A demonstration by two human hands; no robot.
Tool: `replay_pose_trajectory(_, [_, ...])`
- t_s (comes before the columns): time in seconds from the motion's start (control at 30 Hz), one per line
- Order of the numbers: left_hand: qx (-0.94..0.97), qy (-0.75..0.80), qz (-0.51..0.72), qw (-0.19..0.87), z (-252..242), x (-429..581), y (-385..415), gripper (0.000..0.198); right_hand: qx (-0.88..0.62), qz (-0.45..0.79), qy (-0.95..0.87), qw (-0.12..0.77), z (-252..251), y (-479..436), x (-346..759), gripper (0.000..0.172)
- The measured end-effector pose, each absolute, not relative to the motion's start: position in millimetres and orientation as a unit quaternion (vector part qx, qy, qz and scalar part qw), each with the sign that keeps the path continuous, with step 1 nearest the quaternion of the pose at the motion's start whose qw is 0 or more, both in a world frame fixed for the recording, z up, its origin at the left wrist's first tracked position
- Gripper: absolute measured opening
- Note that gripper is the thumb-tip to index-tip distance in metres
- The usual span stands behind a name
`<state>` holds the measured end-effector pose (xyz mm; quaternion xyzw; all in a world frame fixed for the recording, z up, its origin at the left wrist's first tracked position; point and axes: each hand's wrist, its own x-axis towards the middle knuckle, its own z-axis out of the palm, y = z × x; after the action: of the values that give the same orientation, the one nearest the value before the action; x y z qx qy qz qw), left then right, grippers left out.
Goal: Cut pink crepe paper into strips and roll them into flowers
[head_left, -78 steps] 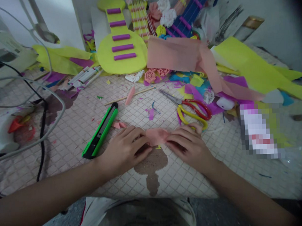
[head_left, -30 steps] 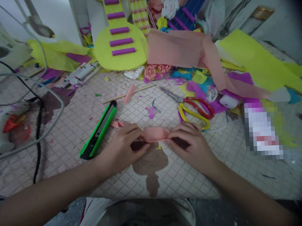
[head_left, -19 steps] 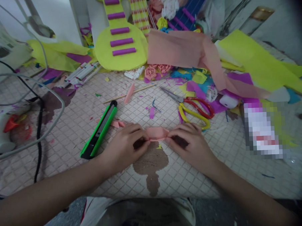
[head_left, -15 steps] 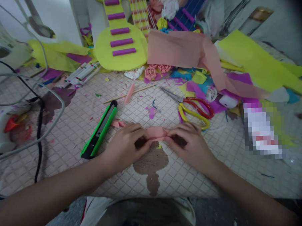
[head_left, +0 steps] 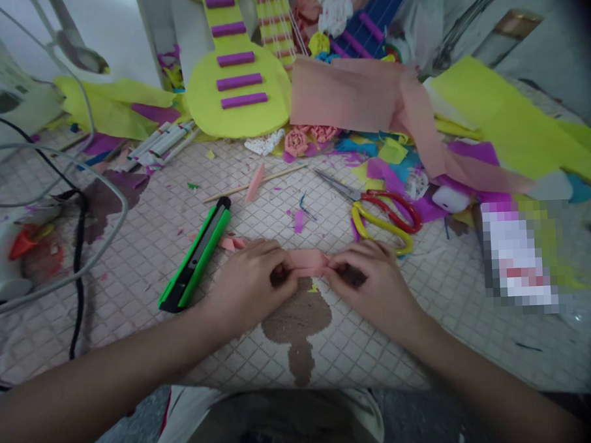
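Observation:
A small folded strip of pink paper (head_left: 308,261) is stretched between my two hands, low over the near part of the table. My left hand (head_left: 256,275) pinches its left end between thumb and fingers. The right end is pinched by my right hand (head_left: 364,274). Just left of my left hand lies a green and black utility knife (head_left: 195,255), with pink paper scraps (head_left: 232,243) beside it. Scissors (head_left: 368,208) with one red and one yellow handle rest beyond my right hand. A thin wooden stick (head_left: 274,177) and a folded pink piece (head_left: 254,183) lie farther back.
A yellow guitar-shaped cutout (head_left: 242,113) with purple bars stands at the back. Pink paper sheet (head_left: 344,98), yellow paper (head_left: 496,115) and colourful scraps cover the far right. Several markers (head_left: 162,144) lie back left. Cables (head_left: 83,237) run down the left side.
Both hands still pinch the pink strip, and its lower fold lies slightly flatter. The whole view has shifted a little; the things on the table have stayed put.

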<state>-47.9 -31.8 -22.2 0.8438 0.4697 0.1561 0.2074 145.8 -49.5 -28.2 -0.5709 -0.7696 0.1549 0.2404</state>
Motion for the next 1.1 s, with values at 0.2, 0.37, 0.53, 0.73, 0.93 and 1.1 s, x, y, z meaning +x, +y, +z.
replay_pose_trajectory(0.2, [0.841, 0.475, 0.161, 0.200, -24.6, -47.8, -29.8, 0.021, -0.574, 0.148, -0.767, 0.244, -31.0, -50.0, 146.2, 0.011])
replay_pose_trajectory(0.37, [0.842, 0.475, 0.160, 0.199, -25.9, -48.0, -28.4, 0.021, -0.574, 0.129, -0.766, 0.259, -32.6, -50.7, 143.9, 0.012])
replay_pose_trajectory(0.53, [0.842, 0.474, 0.165, 0.196, -27.6, -47.7, -29.0, 0.019, -0.570, 0.103, -0.768, 0.272, -34.8, -52.8, 143.2, 0.013])
replay_pose_trajectory(0.73, [0.841, 0.470, 0.186, 0.195, -29.4, -48.2, -30.1, 0.017, -0.485, 0.036, -0.826, 0.286, -35.7, -58.3, 143.5, 0.011])
replay_pose_trajectory(0.93, [0.834, 0.474, 0.198, 0.200, -28.8, -47.9, -30.7, 0.023, -0.431, 0.013, -0.881, 0.195, -36.4, -61.6, 143.4, 0.028])
replay_pose_trajectory(1.1, [0.835, 0.471, 0.193, 0.208, -26.8, -48.5, -31.4, 0.025, -0.453, 0.028, -0.867, 0.207, -33.0, -62.1, 147.8, 0.022])
